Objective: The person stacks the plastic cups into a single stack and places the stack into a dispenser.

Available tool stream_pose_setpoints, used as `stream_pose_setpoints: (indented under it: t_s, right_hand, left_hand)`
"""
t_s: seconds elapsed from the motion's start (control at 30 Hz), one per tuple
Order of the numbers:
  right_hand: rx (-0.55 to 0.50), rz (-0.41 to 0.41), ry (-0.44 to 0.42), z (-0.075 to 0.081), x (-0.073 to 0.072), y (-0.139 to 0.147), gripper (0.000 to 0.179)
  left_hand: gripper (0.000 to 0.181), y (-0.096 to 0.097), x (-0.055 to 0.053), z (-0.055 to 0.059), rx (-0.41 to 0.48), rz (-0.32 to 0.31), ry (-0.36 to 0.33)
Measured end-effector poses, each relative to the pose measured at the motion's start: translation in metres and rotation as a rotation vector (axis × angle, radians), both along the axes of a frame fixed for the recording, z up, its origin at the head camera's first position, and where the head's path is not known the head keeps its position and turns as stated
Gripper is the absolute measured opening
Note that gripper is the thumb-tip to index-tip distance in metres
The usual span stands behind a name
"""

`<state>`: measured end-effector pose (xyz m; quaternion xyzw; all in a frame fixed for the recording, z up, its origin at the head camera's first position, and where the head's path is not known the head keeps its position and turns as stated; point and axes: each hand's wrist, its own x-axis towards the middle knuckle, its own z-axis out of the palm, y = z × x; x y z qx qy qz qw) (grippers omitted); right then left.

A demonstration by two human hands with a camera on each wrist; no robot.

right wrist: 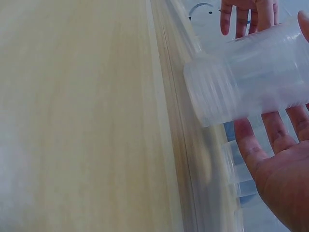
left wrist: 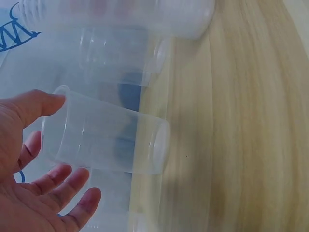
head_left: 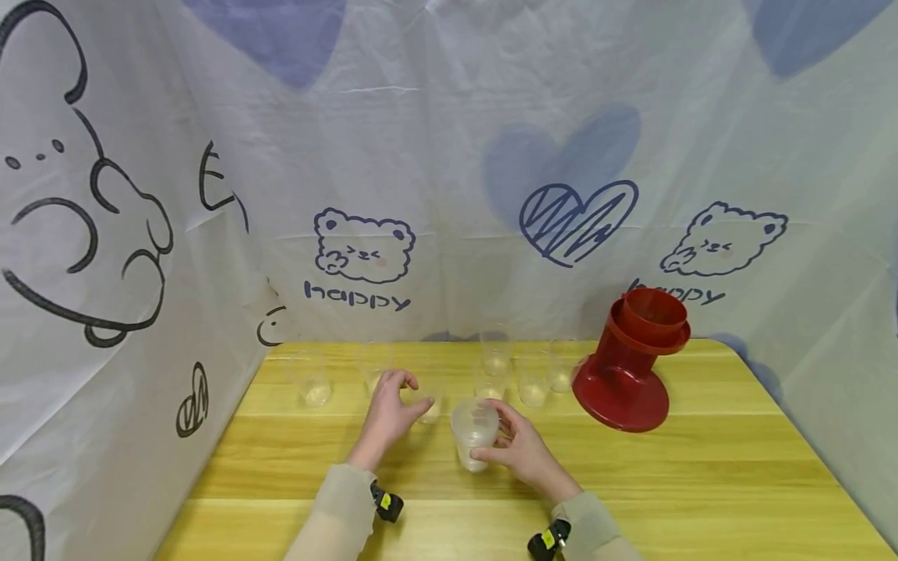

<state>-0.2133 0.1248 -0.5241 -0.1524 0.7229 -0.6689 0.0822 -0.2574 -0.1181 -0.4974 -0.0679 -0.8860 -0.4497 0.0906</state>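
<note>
A nested stack of clear plastic cups (head_left: 471, 436) is held by my right hand (head_left: 525, 452) above the middle of the table, its rims facing up. In the right wrist view, the thumb and fingers lie on both sides of the stack (right wrist: 251, 77). My left hand (head_left: 390, 409) is beside a single clear plastic cup (left wrist: 106, 133) that stands upright on the table. Its thumb is at the cup's rim, while the other fingers are spread, loosely bent, around the other side. Whether the thumb touches the rim I cannot tell.
Several clear plastic cups stand along the back of the wooden table (head_left: 701, 483), including a cup (head_left: 316, 389) at the far left and a cup (head_left: 533, 387) right of centre. A red tube-shaped stand (head_left: 624, 401) with a round base is at the back right. A printed curtain (head_left: 449, 156) hangs behind.
</note>
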Motion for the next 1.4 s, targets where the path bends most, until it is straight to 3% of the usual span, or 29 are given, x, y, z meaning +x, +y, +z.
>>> stream_pose_setpoints:
  t_s: [0.2,0.47,0.7,1.4]
  right_hand:
    - [0.024,-0.006,0.004,0.0,0.0,0.001,0.074]
    - [0.02,0.002,0.01,-0.001,0.0,0.001,0.074]
    - [0.013,0.014,0.026,-0.001,0.0,0.001,0.073]
    - [-0.006,0.013,0.011,0.0,0.0,0.0,0.073]
  left_hand:
    - [0.057,0.0,0.003,0.003,0.039,-0.005,-0.002]
    - [0.083,0.001,-0.002,0.0,0.066,-0.006,-0.058]
    - [0.082,0.002,-0.008,-0.005,0.067,-0.004,-0.095]
    - [0.076,0.004,-0.01,-0.008,0.082,-0.006,-0.098]
